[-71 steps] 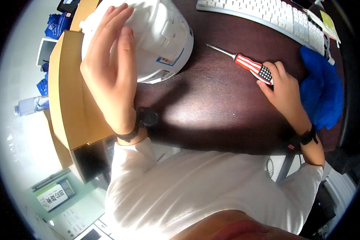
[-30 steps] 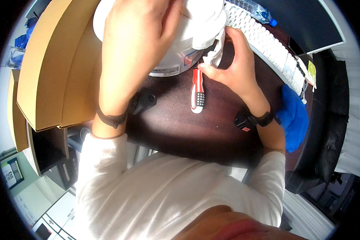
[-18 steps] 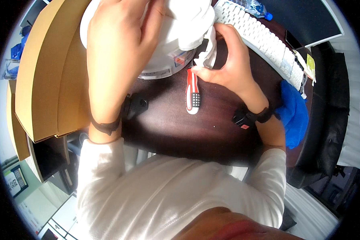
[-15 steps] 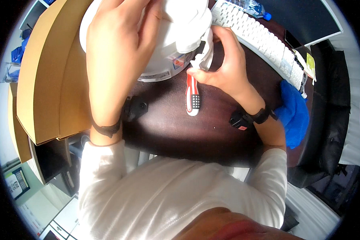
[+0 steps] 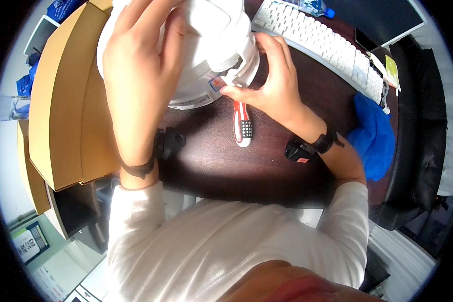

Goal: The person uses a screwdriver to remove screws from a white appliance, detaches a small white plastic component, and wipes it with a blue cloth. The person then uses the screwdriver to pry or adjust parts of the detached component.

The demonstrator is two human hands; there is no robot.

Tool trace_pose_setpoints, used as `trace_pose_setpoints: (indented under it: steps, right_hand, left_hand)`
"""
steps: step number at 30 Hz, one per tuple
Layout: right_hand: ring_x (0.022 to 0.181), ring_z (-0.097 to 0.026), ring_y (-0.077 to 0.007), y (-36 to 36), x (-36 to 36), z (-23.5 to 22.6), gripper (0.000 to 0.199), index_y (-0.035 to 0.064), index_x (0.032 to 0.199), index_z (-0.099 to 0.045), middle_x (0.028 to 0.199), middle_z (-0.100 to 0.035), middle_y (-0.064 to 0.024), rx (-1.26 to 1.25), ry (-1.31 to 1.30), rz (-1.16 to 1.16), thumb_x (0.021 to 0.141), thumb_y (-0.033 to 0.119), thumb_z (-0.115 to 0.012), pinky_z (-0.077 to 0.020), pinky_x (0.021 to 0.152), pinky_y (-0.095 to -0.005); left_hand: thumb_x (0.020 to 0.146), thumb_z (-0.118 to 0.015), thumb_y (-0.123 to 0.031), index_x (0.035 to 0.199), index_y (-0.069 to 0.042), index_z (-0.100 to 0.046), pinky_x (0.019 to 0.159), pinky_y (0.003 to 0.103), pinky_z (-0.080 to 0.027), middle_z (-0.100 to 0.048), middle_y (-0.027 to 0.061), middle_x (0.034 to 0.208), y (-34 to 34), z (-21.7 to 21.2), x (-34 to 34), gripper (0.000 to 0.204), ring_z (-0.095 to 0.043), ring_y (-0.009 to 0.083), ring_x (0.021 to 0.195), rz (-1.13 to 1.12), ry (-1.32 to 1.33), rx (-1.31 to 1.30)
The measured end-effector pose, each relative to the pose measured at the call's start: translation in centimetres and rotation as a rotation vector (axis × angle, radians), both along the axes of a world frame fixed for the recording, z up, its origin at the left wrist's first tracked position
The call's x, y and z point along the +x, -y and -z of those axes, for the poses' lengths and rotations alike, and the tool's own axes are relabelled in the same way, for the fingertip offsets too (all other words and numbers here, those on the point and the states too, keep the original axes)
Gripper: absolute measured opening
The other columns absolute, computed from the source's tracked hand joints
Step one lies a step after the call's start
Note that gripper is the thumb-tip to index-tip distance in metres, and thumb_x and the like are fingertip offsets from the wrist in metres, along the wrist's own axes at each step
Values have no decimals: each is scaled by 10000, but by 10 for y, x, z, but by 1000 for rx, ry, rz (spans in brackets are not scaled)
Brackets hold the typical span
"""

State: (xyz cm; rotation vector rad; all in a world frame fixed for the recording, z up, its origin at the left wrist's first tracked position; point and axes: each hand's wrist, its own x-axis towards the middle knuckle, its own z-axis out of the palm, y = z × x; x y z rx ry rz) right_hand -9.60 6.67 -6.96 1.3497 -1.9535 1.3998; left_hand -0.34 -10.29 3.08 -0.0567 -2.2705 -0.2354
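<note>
A white, rounded appliance with a lid-like top and small labels low on its side stands on the dark table; its exact kind I cannot tell. My left hand lies over its left side with fingers bent onto the top, fingertips partly cut off by the frame edge. My right hand curves round its right side, the thumb at a small white latch-like part and the fingers behind the rim. A tool with a red, white and black handle lies just in front; its far end is hidden.
A white keyboard runs along the right back, with a water bottle and a monitor beyond. A blue cloth hangs near the right table edge. Cardboard boxes stand at the left.
My right hand has shifted left along the appliance, and the white latch-like part has moved left with it. My left hand keeps its hold. The whole view has shifted slightly.
</note>
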Motion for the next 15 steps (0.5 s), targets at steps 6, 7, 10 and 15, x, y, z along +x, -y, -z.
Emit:
trace_pose_setpoints:
  steps: [6,7,10,15]
  right_hand:
    - [878,-577,-329,-2,3,0,874,-47,1172,-465,1005,-517,-178,4,11,9,573,421,-896,-497,777,-399]
    - [884,-576,-332,-2,3,0,876,-49,1171,-462,1010,-515,-179,0,19,12,573,422,-895,-497,780,-402]
    - [900,-575,-338,-1,3,4,887,-53,1175,-448,1022,-510,-182,-19,13,35,574,425,-891,-497,787,-410]
    - [914,-577,-339,2,2,12,910,-51,1193,-419,1044,-498,-186,-38,7,44,595,461,-877,-503,791,-416]
  left_hand:
    - [926,-581,-108,1147,-64,-682,942,344,-460,-642,158,1203,-4,-1,2,246,-616,267,1130,-10,21,55]
    - [926,-581,-107,1147,-65,-683,941,343,-462,-643,156,1204,-4,-1,1,247,-617,264,1130,-2,14,70]
    - [928,-581,-106,1148,-67,-686,939,342,-466,-646,152,1204,-5,1,0,247,-618,258,1129,14,-1,111]
    - [933,-572,-106,1142,-60,-688,943,347,-469,-651,153,1196,-3,1,-1,243,-621,255,1123,-5,5,49]
